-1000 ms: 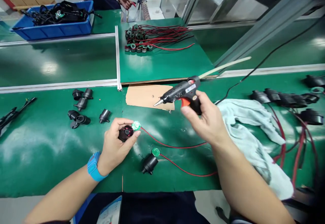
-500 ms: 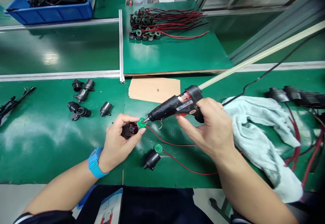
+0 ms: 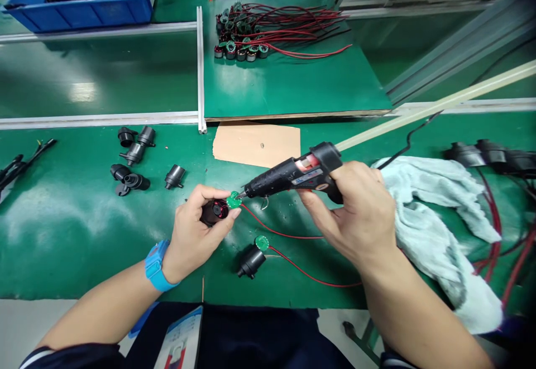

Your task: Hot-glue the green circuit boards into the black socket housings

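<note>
My left hand (image 3: pixel 203 221) is closed around a black cylindrical housing (image 3: pixel 212 213), its open end facing up and right. Between that hand's thumb and index finger sits a small round green circuit board (image 3: pixel 233 199), from which a red wire (image 3: pixel 272 232) trails right. My right hand (image 3: pixel 355 212) grips a black hot glue gun (image 3: pixel 293 175), and the nozzle tip meets or nearly meets the board. A long pale glue stick (image 3: pixel 435 105) sticks out of the gun's back. Below lies a second black housing (image 3: pixel 251 261) with its own green board (image 3: pixel 262 243) and red wire.
Several loose black housings (image 3: pixel 134 154) lie to the left. Beyond a tan cardboard piece (image 3: pixel 256 144), wired coils (image 3: pixel 240 31) sit on a raised green board (image 3: pixel 293 90). A pale cloth (image 3: pixel 435 212) and the gun's black cord are at right. A blue bin (image 3: pixel 84 14) holds cables.
The glue gun's rear and my right hand have shifted slightly right, with the nozzle still at the board. My left hand keeps its hold. The whole view has moved a little.
</note>
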Demonstrator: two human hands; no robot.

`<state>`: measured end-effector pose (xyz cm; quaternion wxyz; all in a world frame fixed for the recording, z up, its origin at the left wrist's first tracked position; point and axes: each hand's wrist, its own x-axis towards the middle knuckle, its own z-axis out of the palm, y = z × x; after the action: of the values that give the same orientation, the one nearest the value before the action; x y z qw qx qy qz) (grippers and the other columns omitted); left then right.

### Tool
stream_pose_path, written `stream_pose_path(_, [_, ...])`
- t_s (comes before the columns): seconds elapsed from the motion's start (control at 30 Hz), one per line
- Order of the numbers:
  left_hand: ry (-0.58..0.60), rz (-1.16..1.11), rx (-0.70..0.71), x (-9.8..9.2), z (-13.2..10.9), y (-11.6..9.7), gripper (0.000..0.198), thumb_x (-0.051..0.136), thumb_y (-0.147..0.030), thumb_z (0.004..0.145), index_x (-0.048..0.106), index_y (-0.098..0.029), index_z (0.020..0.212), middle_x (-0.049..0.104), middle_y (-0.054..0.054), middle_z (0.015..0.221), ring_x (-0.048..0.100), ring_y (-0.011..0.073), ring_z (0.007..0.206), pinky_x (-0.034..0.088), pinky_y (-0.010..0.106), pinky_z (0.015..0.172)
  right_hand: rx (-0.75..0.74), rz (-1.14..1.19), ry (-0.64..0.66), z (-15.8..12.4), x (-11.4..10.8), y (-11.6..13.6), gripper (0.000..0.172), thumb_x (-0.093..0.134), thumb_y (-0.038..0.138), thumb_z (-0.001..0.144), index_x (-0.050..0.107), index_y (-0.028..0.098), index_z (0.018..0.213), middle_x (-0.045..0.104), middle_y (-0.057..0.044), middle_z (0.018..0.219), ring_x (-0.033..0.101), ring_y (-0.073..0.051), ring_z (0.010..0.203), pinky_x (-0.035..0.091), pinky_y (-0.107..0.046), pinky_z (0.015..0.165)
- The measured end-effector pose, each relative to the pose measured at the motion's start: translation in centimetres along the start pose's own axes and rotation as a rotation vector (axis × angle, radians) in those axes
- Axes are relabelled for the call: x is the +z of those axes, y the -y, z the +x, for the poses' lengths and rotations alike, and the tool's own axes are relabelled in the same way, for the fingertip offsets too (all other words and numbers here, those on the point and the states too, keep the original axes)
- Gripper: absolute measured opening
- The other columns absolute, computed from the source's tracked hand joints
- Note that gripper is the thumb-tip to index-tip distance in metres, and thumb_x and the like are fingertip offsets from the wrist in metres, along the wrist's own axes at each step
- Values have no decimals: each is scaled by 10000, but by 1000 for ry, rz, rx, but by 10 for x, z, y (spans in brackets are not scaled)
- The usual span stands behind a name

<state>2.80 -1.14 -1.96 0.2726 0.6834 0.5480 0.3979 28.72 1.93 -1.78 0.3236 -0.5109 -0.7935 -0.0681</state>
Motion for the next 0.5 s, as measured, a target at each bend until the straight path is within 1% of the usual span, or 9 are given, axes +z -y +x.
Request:
stream_pose_path(0.1, [4, -1, -5, 0, -1, 1, 232, 759, -252, 862, 620, -249, 1047, 571, -58, 775, 514, 60, 586, 423, 172, 519, -26, -39, -7, -1, -3, 1, 265, 610, 306, 956, 582, 190, 1192, 650, -77, 856, 579, -245, 748, 373, -385, 665])
stream_pose_path(0.2, [9, 3, -26, 1, 0, 2, 225, 754, -252, 866, 619, -250, 1045, 567, -59, 768, 506, 59, 578, 414, 173, 514, -65, -100, -30, -3, -8, 6, 249, 606, 290, 954, 579, 200, 1185, 662, -80, 871, 564, -239, 738, 358, -386, 675])
stream_pose_path(0.3, [17, 7, -46, 1, 1, 3, 221, 747, -245, 873, 615, -244, 1050, 567, -62, 759, 513, 59, 577, 419, 172, 522, -137, -217, -111, -5, -11, 11, 201, 631, 304, 932, 602, 211, 1107, 646, -63, 812, 537, -229, 701, 339, -383, 679])
stream_pose_path(0.37, [8, 3, -25, 1, 1, 3, 223, 748, -246, 874, 614, -238, 1052, 585, -57, 780, 547, 65, 607, 448, 177, 556, -153, -302, -159, -6, -6, 7, 235, 645, 332, 921, 613, 207, 1117, 628, -53, 768, 527, -226, 675, 327, -377, 665])
stream_pose_path(0.43, [-8, 5, 12, 0, 1, 4, 238, 758, -252, 868, 616, -235, 1058, 607, -48, 817, 582, 76, 649, 476, 187, 596, -72, -313, -122, -6, 5, -7, 327, 632, 373, 933, 600, 190, 1202, 643, -66, 797, 557, -235, 702, 344, -370, 663])
stream_pose_path(0.5, [-14, 18, 39, 0, 0, 4, 260, 766, -252, 864, 614, -235, 1074, 625, -38, 859, 606, 86, 691, 493, 196, 629, 90, -212, -9, -5, 21, -28, 407, 595, 429, 957, 573, 168, 1268, 677, -99, 888, 603, -249, 767, 392, -363, 669])
